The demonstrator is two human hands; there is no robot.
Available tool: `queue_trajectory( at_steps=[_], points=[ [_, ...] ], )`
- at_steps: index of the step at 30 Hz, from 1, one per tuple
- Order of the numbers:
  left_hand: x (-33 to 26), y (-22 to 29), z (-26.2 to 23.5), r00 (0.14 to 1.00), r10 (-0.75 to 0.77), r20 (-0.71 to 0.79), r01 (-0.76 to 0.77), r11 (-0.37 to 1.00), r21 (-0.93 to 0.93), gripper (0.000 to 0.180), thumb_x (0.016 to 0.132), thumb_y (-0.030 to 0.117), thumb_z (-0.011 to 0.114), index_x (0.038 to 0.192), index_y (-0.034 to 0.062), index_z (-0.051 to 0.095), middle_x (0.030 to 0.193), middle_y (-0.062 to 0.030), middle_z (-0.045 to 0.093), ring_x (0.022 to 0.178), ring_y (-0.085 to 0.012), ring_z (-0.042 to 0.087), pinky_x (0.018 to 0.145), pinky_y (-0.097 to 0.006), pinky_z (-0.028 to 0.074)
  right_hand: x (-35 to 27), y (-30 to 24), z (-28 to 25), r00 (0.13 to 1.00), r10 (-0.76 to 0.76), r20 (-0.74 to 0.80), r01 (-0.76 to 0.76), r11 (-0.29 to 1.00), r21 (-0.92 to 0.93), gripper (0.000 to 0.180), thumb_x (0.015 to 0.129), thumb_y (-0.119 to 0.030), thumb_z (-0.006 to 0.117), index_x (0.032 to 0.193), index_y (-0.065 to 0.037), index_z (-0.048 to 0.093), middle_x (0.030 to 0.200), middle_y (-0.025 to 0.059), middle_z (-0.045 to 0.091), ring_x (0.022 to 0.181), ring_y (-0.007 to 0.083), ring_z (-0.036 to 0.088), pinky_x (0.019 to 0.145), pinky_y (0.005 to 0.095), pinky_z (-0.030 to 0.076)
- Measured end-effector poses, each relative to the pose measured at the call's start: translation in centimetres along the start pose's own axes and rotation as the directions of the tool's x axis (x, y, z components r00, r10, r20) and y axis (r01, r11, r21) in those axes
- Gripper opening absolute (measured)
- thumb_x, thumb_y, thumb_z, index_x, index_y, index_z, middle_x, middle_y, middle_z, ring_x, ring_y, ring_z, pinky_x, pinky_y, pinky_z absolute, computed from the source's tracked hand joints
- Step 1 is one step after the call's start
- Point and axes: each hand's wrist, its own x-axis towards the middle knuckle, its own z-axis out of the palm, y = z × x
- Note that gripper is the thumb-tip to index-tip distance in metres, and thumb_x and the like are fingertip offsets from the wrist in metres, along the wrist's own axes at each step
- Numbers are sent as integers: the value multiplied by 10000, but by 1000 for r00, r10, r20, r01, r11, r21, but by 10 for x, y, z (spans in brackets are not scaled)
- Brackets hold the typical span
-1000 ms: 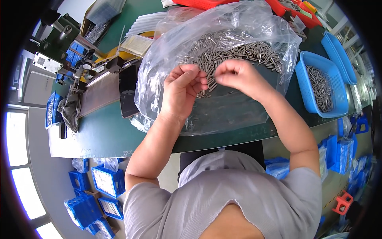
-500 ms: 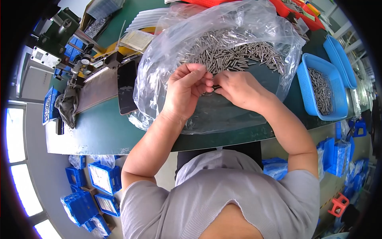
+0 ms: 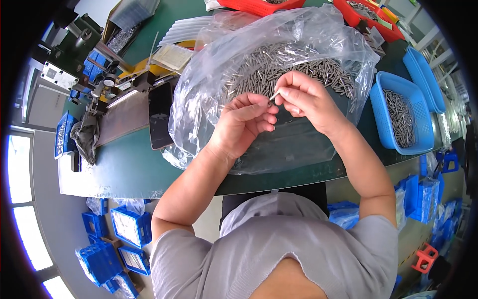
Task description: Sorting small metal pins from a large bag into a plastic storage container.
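Observation:
My left hand (image 3: 243,121) and my right hand (image 3: 312,102) meet over the near side of a heap of small grey metal pins (image 3: 298,74). The heap lies on a spread clear plastic bag (image 3: 201,82). Between my hands is one slim metal pin (image 3: 274,96), pinched by the right thumb and forefinger. Its lower end meets the left thumb and fingertips, where small pieces are too hidden to tell apart. The other left fingers are loosely curled.
On the right stands a blue basket (image 3: 417,148) of similar pins, with another blue basket (image 3: 423,79) behind it. Red trays (image 3: 343,7) line the far side. A dark flat tablet-like slab (image 3: 160,119) and a bench device (image 3: 94,74) are at the left on the green table (image 3: 129,172).
My right hand has risen and turned so the pin shows between its fingertips. My left hand has lowered slightly, its fingers more spread. The view has shifted a little.

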Motion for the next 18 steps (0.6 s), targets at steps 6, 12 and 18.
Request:
queue_trajectory(
  at_steps=[6,12,18],
  points=[
    [1,-2,0,1000,6,-12,-6,1000,-10,111,882,57,543,937,-30,585,853,-149,648,725,-198,645,646,-302,557,-1,-4,2,999,28,31,-27,999,-44,88,903,-108,518,923,-29,550,795,6,572,632,30,454,527,172,364],
    [1,-3,-1,1000,20,-22,-20,1000,11,104,881,53,555,930,-34,586,839,-152,647,711,-202,645,644,-301,557,-1,6,6,995,-102,11,100,947,-306,73,880,-59,556,911,5,575,806,24,609,768,77,574,717,228,469],
    [0,-2,3,998,55,-32,-53,996,66,101,892,82,544,913,-2,595,850,-133,638,725,-186,626,654,-284,533,0,4,0,986,17,-164,-37,992,-121,156,875,-176,576,879,-19,575,701,-14,529,631,37,475,531,192,392]
  ],
)
